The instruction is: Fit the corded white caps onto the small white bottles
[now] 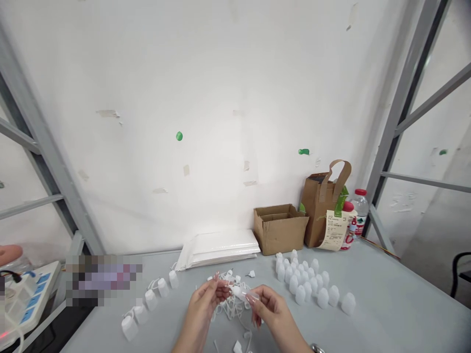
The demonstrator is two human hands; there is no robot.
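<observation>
Left hand and right hand are both closing narrowly, fingertips pinching a white plastic bottle above tangled white cords on the table. Corded bottles are lying in a row to the left; bare bottles are clustering to the right. Farther back, an open carton is hiding its contents, a paper bag is standing beside it, and a water bottle is standing just right of the bag.

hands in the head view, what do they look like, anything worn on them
The left hand and right hand are bare, with no gloves, and the forearms show no sleeves. The long nails look polished pale pink. A metal watch or bracelet shows on the right arm, cut off by the frame's edge.
</observation>
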